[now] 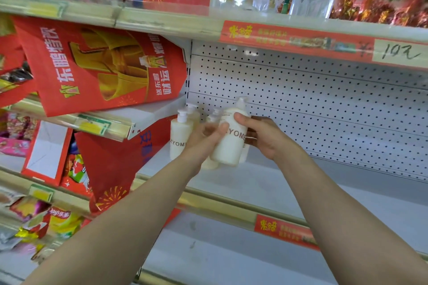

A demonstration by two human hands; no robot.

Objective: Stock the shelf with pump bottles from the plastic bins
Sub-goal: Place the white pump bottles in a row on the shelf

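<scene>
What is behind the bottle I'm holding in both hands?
Behind the held bottle a second bottle peeks out by the left hand and a third bottle by the right hand; both are mostly covered. Beyond is the perforated back panel.

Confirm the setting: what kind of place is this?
Probably a supermarket aisle: pegboard-backed shelving, a handwritten price tag on the shelf edge, red promo cartons, and white pump bottles on the shelf.

Both forearms are stretched forward; the left hand (203, 137) and right hand (262, 137) are curled round one bottle (228, 151), thumbs pressed on its front.
</scene>
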